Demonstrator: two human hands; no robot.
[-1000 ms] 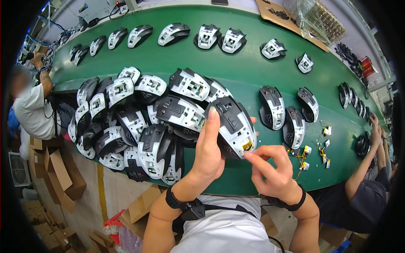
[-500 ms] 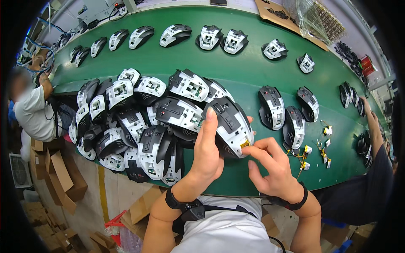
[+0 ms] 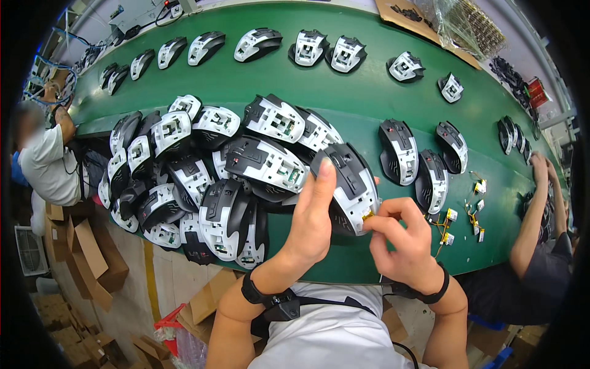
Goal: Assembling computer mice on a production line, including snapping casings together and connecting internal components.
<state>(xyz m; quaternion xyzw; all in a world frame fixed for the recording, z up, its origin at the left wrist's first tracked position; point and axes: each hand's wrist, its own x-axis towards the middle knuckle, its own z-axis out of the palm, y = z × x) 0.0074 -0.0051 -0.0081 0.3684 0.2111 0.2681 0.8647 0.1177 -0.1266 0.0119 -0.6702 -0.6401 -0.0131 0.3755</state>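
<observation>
My left hand (image 3: 314,215) holds a black-and-white computer mouse (image 3: 354,190) tilted up, its thumb along the side and its fingers mostly hidden behind. Part of the white inner shell is exposed. At the mouse's near end, my right hand (image 3: 402,240) pinches with thumb and forefinger at a small yellow-ended battery (image 3: 367,216), largely covered by the fingertips. Left of my hands lies a heap of similar uncovered mice (image 3: 222,215). Right of them, three more mice (image 3: 399,154) stand on the green table, near several small batteries with thin wires (image 3: 450,215).
A row of mice (image 3: 258,45) runs along the far side of the green table (image 3: 209,80). Cardboard with a plastic-wrapped tray (image 3: 470,27) lies at the back right. One person (image 3: 52,160) sits at left; another person's arms (image 3: 533,215) reach in from the right. Open cartons (image 3: 92,252) stand on the floor.
The held mouse and both hands have shifted slightly right. My right fingertips now cover more of the yellow piece. At right, the co-worker's second forearm has come into view.
</observation>
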